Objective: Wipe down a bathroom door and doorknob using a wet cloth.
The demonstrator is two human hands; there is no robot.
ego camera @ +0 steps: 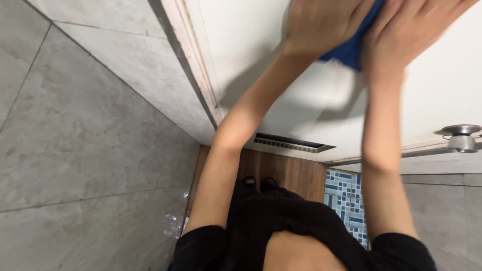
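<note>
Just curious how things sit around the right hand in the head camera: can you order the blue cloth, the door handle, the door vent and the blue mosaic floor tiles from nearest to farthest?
From the right hand:
1. Blue cloth, touching it, between both hands.
2. Door handle, lower right on the white door.
3. Door vent, low on the door, to the left.
4. Blue mosaic floor tiles, down beyond the door.

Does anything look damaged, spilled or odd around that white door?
Slightly. The door frame edge looks stained and worn beside the grey tiled wall. Low down by the floor, the wall shows a wet-looking patch.
</note>
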